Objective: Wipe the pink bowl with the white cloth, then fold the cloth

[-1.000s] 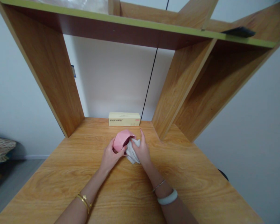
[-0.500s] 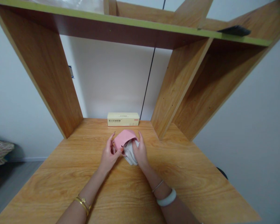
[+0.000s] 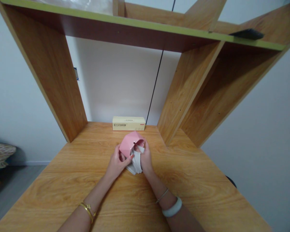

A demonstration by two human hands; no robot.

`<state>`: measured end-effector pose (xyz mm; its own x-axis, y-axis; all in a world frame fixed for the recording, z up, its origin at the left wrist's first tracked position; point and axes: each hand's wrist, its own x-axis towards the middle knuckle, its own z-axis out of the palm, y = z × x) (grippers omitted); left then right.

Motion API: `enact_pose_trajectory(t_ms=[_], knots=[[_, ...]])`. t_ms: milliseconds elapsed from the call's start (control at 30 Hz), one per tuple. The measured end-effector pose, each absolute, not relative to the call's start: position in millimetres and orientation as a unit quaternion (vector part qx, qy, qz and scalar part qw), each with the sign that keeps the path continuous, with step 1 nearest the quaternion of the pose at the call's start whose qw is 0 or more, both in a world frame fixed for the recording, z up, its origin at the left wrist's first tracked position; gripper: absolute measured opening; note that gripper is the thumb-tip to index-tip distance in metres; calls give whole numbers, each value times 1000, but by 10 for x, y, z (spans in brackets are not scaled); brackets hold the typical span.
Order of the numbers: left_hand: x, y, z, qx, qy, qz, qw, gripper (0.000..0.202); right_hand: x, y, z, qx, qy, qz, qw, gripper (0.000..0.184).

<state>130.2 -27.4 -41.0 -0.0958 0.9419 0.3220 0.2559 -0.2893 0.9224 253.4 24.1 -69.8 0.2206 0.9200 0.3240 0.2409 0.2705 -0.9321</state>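
One pink faceted vessel (image 3: 128, 142), tilted, held over bench (image 3: 132, 203). Left hand (image 3: 116, 163): fingers grasping vessel. Right hand (image 3: 147, 160): fingers clasping one white cloth (image 3: 136, 162) at vessel's opening. One cream carton (image 3: 128, 123) behind, on bench.

Right fingers (image 3: 147, 147) part-hidden, plastic (image 3: 84, 5) cropped (top edge)

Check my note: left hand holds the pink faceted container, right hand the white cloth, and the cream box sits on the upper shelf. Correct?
Not quite: the head view shows the cream box on the desktop, below the shelf. The rest stands.
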Motion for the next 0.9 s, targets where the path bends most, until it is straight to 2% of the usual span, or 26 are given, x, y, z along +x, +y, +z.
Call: enact_pose_trajectory(t_ms=[133, 300, 400, 467, 567, 633, 800, 900], knots=[[1296, -260, -396, 578, 514, 544, 324, 46, 2577, 248, -662, -551, -537, 283, 573, 62], [1270, -179, -447, 525, 561, 560, 309, 41, 2631, 242, -576, -547, -549, 257, 578, 63], [1204, -92, -501, 444, 578, 595, 338, 41, 2669, 234, -541, -551, -573, 225, 564, 63], [1148, -45, -515, 379, 570, 627, 372, 42, 2678, 214, -541, -558, -607, 222, 520, 65], [1074, -12, -503, 313, 537, 666, 412, 44, 2655, 160, -550, -574, -680, 230, 395, 65], [1050, -11, -485, 295, 516, 682, 426, 46, 2625, 125, -525, -568, -716, 213, 346, 66], [1086, -40, -445, 297, 474, 705, 435, 46, 2550, 114, -272, -527, -718, 118, 439, 63], [1127, -64, -422, 319, 444, 712, 441, 44, 2484, 143, -73, -520, -720, 130, 440, 58]])
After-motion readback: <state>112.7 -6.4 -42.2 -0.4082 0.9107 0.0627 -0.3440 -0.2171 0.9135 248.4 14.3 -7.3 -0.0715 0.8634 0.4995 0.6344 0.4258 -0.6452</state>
